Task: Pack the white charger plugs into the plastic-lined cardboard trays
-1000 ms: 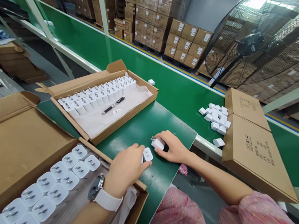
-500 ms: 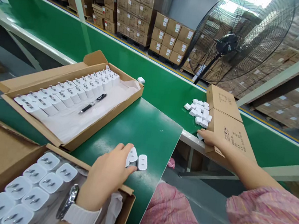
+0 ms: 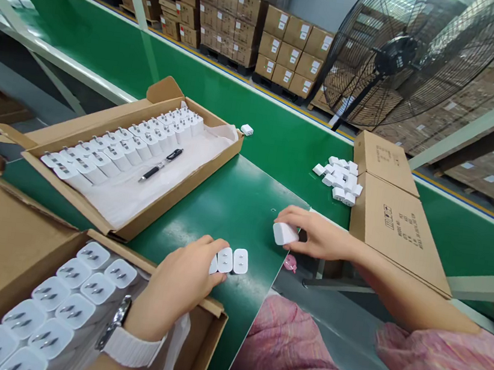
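My left hand rests on the green work board, fingers curled against a short row of white plug adapters standing prongs up. My right hand hovers over the board's right corner and grips one white plug adapter. A loose pile of the same white adapters lies on the green conveyor belt beyond it. A white-strapped wristwatch sits on my left wrist.
An open carton at the back left holds a row of adapters, white paper and a black pen. A nearer carton at lower left is packed with adapters. Two closed flat cartons lie right. A black floor fan stands behind.
My right hand has come back from the pile beside the flat cartons to the board's corner, now holding an adapter. My left hand has stayed by the row of adapters.
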Demonstrator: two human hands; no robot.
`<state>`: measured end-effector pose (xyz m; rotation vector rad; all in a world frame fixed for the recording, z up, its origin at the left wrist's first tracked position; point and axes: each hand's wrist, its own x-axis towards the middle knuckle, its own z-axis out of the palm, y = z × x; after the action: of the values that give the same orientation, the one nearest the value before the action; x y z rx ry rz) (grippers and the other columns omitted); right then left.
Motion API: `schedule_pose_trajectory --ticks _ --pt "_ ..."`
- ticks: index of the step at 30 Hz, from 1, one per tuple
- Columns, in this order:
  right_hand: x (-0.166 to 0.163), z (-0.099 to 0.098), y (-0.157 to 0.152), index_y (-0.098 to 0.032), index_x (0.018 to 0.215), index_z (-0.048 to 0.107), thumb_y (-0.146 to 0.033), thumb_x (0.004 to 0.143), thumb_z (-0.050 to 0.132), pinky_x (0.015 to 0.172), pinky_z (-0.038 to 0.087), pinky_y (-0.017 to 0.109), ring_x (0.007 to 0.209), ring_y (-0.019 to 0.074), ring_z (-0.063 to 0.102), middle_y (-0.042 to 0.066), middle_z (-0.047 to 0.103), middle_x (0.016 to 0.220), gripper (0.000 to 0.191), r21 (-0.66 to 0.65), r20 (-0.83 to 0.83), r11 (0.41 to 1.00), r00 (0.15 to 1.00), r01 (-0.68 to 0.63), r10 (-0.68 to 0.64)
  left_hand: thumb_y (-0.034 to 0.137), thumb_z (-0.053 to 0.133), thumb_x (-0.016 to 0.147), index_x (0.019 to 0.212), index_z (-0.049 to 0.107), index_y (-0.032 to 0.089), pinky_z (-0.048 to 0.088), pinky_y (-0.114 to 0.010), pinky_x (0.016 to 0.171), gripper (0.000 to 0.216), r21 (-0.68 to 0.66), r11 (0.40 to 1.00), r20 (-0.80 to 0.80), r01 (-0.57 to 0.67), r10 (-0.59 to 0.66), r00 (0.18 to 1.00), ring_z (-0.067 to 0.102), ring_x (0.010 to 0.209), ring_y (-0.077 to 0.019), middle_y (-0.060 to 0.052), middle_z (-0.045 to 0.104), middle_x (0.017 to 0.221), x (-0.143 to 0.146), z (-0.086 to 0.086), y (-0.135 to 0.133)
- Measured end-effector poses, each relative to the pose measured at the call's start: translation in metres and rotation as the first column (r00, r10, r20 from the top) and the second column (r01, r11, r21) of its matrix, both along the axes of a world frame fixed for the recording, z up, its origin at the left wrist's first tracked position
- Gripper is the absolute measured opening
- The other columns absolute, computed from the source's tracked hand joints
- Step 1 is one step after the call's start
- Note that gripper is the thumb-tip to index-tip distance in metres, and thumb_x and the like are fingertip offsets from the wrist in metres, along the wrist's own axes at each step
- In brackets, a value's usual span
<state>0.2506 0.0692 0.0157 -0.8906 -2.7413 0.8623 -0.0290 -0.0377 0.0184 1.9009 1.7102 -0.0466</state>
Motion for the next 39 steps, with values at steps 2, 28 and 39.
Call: schedule_pose_trajectory --ticks 2,28,39 --pt "-0.020 0.002 -0.017 -0.019 0.120 0.059 -0.015 0.081 0.064 0.087 0.051 0.036 0.098 0.0210 0.060 0.009 0.059 0.112 0.040 -0.009 0.030 1.000 0.999 -0.022 0.022 0.030 0.063 0.086 0.119 0.060 0.033 0.046 -0.034 0.079 0.033 0.000 1.000 0.006 0.003 -0.003 1.000 0.066 0.102 -0.0243 0.000 0.064 0.115 0.000 0.000 0.001" --pt "-0.083 -0.049 0.026 -0.023 0.136 0.050 -0.039 0.083 0.072 0.075 0.053 0.030 0.089 0.0153 0.060 0.010 0.054 0.131 0.059 -0.096 -0.396 0.989 0.916 -0.109 0.062 0.039 0.049 0.095 0.150 0.035 0.018 0.053 -0.040 0.086 0.061 0.272 0.948 -0.194 -0.163 0.220 0.956 0.062 0.115 -0.0312 -0.015 0.040 0.152 0.002 -0.018 -0.002" --pt "-0.063 -0.064 0.093 -0.021 0.135 0.049 -0.018 0.080 0.054 0.076 0.052 0.031 0.087 0.0154 0.060 0.007 0.058 0.126 0.055 0.046 -0.231 0.999 0.973 0.004 0.006 0.038 0.042 0.096 0.151 0.031 0.019 0.054 -0.039 0.082 0.059 0.157 0.962 -0.179 -0.225 0.251 0.951 0.066 0.110 -0.0302 -0.014 0.035 0.156 0.006 -0.007 -0.004"
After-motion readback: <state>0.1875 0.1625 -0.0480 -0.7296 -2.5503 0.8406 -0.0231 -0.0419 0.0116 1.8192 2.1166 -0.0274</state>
